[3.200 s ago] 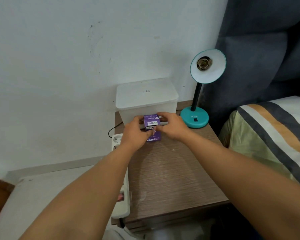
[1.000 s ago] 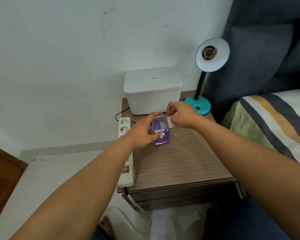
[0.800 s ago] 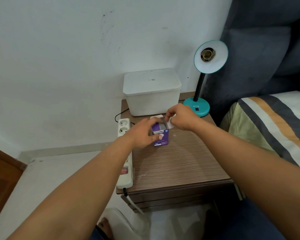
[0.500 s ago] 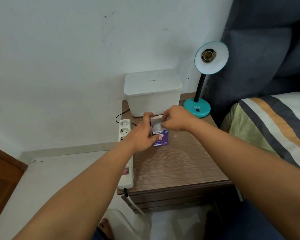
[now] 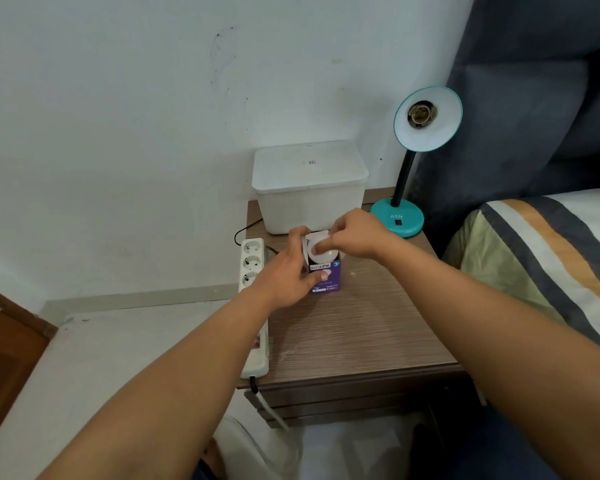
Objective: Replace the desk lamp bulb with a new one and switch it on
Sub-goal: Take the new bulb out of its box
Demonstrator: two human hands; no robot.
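Observation:
A small purple bulb box (image 5: 327, 278) stands upright on the wooden nightstand (image 5: 354, 334), its top flaps open. My left hand (image 5: 288, 275) grips its left side. My right hand (image 5: 355, 233) reaches into the open top, fingertips on the white bulb (image 5: 321, 252) that shows inside. The teal desk lamp (image 5: 426, 119) stands at the nightstand's back right corner, its shade tilted toward me and its socket (image 5: 421, 113) bare. A black switch (image 5: 398, 222) sits on the lamp's round base.
A white lidded plastic bin (image 5: 309, 185) stands at the back of the nightstand, just behind the box. A white power strip (image 5: 253, 271) lies along the left edge, with a black cord. A bed with a striped cover (image 5: 548, 258) is at the right.
The box's top flaps have been opened and the white bulb now shows. My right hand has gone from the flaps to the bulb inside. My left hand still holds the box.

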